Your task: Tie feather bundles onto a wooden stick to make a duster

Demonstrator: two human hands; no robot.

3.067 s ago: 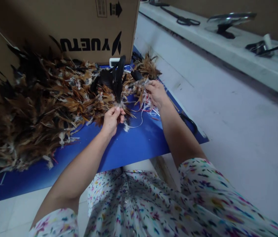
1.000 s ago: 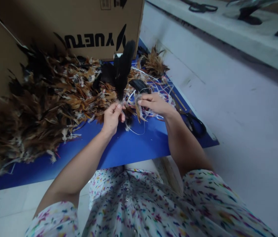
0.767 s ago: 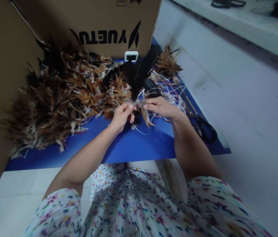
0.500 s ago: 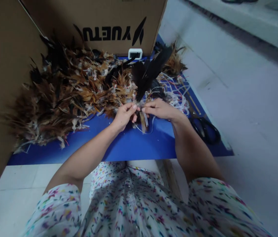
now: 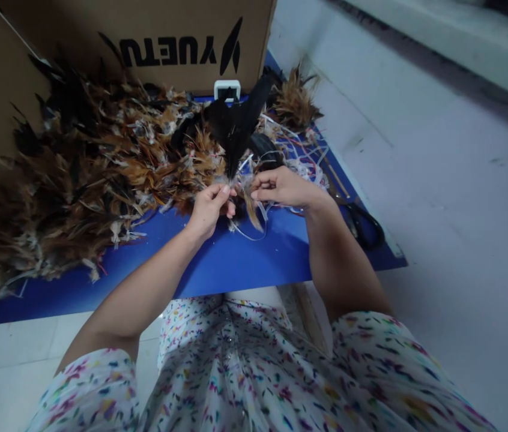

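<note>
Between finger and thumb, my left hand [image 5: 211,207] pinches the base of a bunch of black feathers [image 5: 236,129], whose tips point away from me. My right hand [image 5: 278,186] is closed in a pinch just beside it, at the fluffy upper end of a small brown feather [image 5: 251,211]. Under the hands a thin pale strip [image 5: 251,239] loops down over the blue tabletop [image 5: 245,264]. Behind and to the left spreads a large pile of brown and black feathers [image 5: 87,162], tied in tufts.
A cardboard box [image 5: 164,24] stands at the back, with a small white device [image 5: 227,90] before it. White and red strips [image 5: 301,157] lie right of the hands. Black-handled scissors [image 5: 366,227] rest near the right edge, beside a pale wall [image 5: 438,198].
My right hand has drawn slightly away from the left, and the brown feather now hangs at its fingertips. My left hand keeps its pinch on the black feathers. The whole view has shifted.
</note>
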